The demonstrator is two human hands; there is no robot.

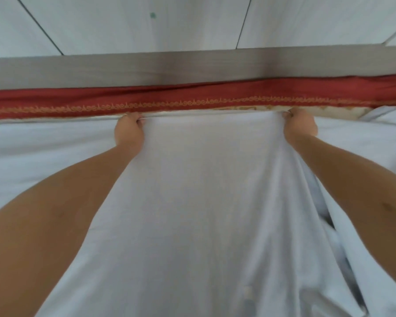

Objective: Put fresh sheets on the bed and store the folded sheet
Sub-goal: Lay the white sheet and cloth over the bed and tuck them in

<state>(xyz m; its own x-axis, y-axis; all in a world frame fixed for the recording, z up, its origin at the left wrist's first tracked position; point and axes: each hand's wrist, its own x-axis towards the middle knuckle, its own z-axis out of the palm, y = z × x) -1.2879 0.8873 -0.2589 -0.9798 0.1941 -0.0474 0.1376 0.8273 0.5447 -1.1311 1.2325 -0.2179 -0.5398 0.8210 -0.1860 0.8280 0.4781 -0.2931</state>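
Left hand (129, 128) fingers curled, gripping sheet (206, 191) edge; right hand (300, 124) likewise gripping it; sheet stretched taut between them, at the far mattress edge, apparently touching red trim (192, 98); grey bed frame (192, 67) beyond.

The white sheet (206, 191) lies spread over the bed, its far edge at the red-trimmed mattress (192, 99).

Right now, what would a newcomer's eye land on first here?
A red band with gold stitching runs straight across the upper middle, just below a grey rail. Right under it, the left hand and right hand each grip the far edge of the white sheet. The cloth is pulled taut between them and runs back toward the camera.
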